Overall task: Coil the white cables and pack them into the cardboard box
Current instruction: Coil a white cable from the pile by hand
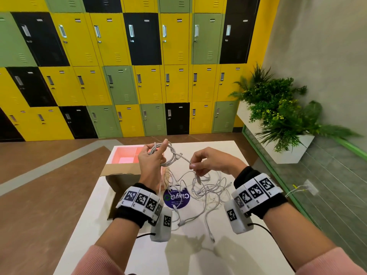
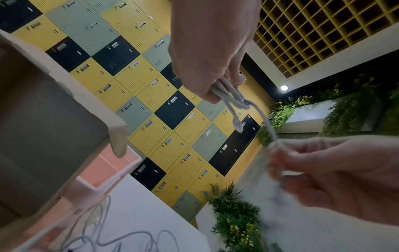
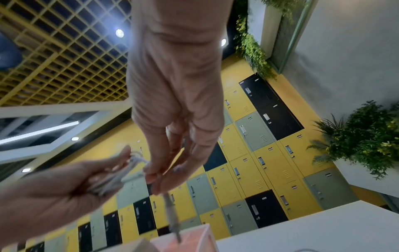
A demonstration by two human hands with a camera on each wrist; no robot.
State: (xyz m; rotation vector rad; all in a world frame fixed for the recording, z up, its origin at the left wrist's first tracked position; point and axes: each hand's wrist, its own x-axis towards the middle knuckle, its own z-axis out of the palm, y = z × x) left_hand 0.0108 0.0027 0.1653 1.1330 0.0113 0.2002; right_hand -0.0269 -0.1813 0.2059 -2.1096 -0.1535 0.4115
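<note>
My left hand (image 1: 156, 156) is raised above the table and grips a coil of white cable (image 1: 171, 153) of a few loops, index finger pointing up. The left wrist view has that coil (image 2: 231, 96) bunched under the thumb. My right hand (image 1: 193, 165) pinches the same cable's loose end just right of the coil, and its plug (image 1: 198, 179) hangs below. In the right wrist view the plug end (image 3: 172, 217) dangles from the pinch. A tangle of loose white cables (image 1: 210, 190) lies on the table beneath. The open cardboard box (image 1: 119, 176) stands at the left, under my left wrist.
A pink divided tray (image 1: 127, 154) sits behind the box. A round purple sticker (image 1: 176, 198) lies under the cables. The white table (image 1: 228, 255) ends close to the box on the left. A white planter (image 1: 288, 149) stands at the right, and lockers line the far wall.
</note>
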